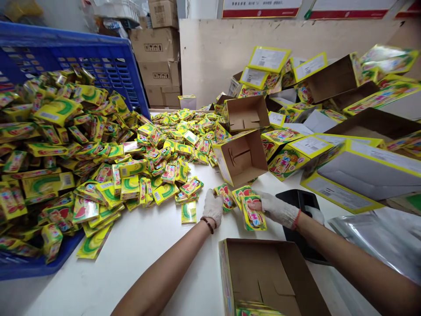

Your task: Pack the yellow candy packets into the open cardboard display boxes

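Note:
My left hand (213, 207), in a white glove with a bead bracelet at the wrist, is closed on a small yellow packet (225, 196) on the white table (138, 259). My right hand (276, 209), also gloved, grips a few upright yellow packets (253, 214) just right of it. An open cardboard box (263, 276) lies directly below both hands at the table's near edge, with some packets inside at its bottom.
A big heap of yellow packets (98, 162) spills from a blue crate (108, 61) at the left. Empty open boxes (241, 156) and a pile of yellow-edged cartons (345, 145) fill the right. A black device (301, 202) lies under my right wrist; clear plastic (378, 237) lies far right.

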`<act>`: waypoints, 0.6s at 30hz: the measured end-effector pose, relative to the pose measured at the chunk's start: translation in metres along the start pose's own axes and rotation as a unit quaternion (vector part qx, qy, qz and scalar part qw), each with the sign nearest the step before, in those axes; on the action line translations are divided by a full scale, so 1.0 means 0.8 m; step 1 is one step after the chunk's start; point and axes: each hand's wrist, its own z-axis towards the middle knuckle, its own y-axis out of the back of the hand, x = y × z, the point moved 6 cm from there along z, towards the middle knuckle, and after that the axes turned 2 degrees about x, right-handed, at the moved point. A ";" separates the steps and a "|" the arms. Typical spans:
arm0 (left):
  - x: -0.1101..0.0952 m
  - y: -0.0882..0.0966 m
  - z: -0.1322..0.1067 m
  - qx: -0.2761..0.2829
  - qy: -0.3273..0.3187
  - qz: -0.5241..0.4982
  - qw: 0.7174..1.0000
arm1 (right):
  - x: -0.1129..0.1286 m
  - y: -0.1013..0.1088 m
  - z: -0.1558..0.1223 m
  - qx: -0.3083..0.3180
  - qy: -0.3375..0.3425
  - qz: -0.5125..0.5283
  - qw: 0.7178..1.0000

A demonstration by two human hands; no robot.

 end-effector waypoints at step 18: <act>0.030 0.140 0.009 -0.082 -0.089 0.347 0.930 | 0.048 -0.072 0.030 -0.017 0.180 -0.578 0.796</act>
